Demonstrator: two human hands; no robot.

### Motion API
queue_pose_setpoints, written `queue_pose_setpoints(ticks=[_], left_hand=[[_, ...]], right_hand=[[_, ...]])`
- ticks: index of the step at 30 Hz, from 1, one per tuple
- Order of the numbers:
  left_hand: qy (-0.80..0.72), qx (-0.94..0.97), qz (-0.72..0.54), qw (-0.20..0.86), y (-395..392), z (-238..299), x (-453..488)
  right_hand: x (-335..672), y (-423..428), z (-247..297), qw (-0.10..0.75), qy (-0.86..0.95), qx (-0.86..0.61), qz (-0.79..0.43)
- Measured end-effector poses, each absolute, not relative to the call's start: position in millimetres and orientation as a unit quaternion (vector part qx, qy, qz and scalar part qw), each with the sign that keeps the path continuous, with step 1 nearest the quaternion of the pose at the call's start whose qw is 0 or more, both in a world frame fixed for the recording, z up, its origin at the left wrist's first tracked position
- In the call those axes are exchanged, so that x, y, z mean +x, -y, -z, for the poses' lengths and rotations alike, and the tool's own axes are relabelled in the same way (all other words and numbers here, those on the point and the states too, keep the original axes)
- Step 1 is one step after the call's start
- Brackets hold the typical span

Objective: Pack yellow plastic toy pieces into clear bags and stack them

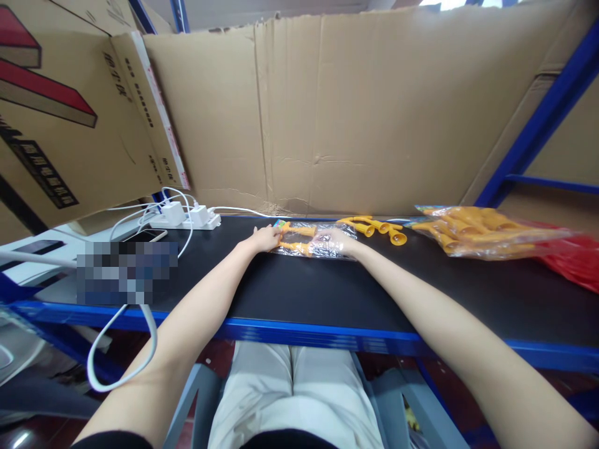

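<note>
A clear plastic bag (314,242) with orange toy pieces inside lies on the black shelf top (299,287). My left hand (264,238) pinches the bag's left end, at a coloured card header. My right hand (337,241) is inside or under the bag's right part, fingers spread, seen through the film. Loose orange toy trumpets (374,227) lie just right of the bag, untouched.
A pile of packed bags of orange toys (482,232) lies at the right, with red plastic (575,262) beyond. A white power strip with chargers (187,217) and cables, and a phone (147,236), sit at left. Cardboard sheets wall the back. The shelf's blue front edge (299,333) runs above my lap.
</note>
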State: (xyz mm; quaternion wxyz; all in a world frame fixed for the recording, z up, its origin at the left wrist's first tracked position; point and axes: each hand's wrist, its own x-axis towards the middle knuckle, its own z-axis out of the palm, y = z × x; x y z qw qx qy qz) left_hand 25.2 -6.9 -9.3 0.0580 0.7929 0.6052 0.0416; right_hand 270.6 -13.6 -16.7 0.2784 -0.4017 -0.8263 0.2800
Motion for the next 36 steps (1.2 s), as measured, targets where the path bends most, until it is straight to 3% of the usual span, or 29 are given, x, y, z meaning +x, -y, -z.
queue_pose_setpoints(ticks=[6, 11, 16, 24, 27, 30, 33, 36], left_hand=[[-0.576, 0.810, -0.106, 0.026, 8.8, 10.7, 29.2], [-0.517, 0.837, -0.178, 0.025, 16.7, 11.9, 42.4], [-0.504, 0.850, -0.125, 0.085, 20.3, 15.6, 51.3], [-0.530, 0.834, -0.077, 0.133, 12.7, 12.5, 39.4], [-0.537, 0.829, -0.079, 0.133, 5.7, 13.6, 29.2], [-0.550, 0.821, -0.089, 0.123, -0.1, 15.5, 21.0], [-0.563, 0.813, -0.097, 0.112, -3.5, 16.9, 16.2], [-0.569, 0.809, -0.101, 0.109, -5.0, 17.1, 13.6]], right_hand=[[270.9, 9.2, 20.3, 0.272, 0.846, -0.368, -0.273], [264.2, 3.3, 32.9, 0.335, 0.818, -0.369, -0.287], [257.0, 6.9, 37.7, 0.363, 0.791, -0.376, -0.319], [255.9, 20.9, 16.4, 0.329, 0.806, -0.397, -0.292], [271.3, 14.1, 8.0, 0.322, 0.782, -0.480, -0.231], [299.0, 4.8, 5.1, 0.344, 0.738, -0.579, -0.033], [324.7, 0.6, 6.7, 0.264, 0.701, -0.655, 0.100], [333.5, 2.7, 6.5, 0.158, 0.689, -0.701, 0.094]])
